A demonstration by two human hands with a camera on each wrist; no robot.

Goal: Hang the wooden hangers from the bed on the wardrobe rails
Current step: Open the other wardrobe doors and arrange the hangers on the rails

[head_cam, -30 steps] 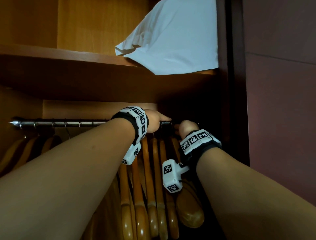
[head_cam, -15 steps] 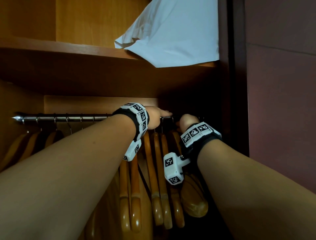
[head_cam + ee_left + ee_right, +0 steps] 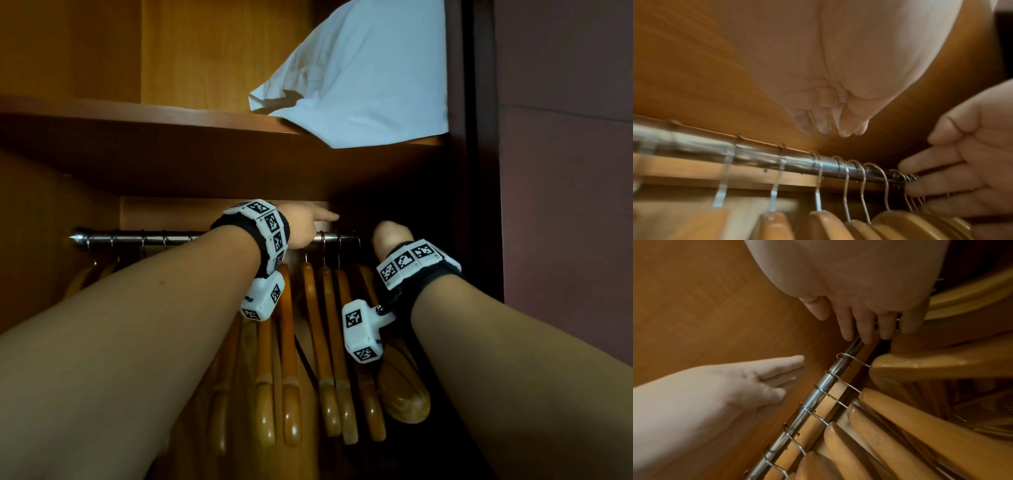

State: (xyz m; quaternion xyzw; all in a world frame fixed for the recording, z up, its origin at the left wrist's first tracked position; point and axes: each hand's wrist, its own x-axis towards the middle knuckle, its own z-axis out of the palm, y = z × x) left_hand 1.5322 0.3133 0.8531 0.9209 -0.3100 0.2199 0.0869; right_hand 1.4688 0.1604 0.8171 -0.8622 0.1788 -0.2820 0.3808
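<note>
Since a second ago my left hand (image 3: 308, 224) has lifted off the rail (image 3: 154, 237), fingers straight, holding nothing. My right hand (image 3: 875, 318) pinches bunched hooks where the wooden hangers (image 3: 318, 342) hang; a careless shove could unhook one.

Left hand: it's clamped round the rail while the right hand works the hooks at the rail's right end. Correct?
Not quite. The left hand grips nothing: the right wrist view shows its fingers straight, hovering beside the rail without wrapping it. The rest holds: the right hand has its fingers on the hooks bunched at the rail's right end.
</note>
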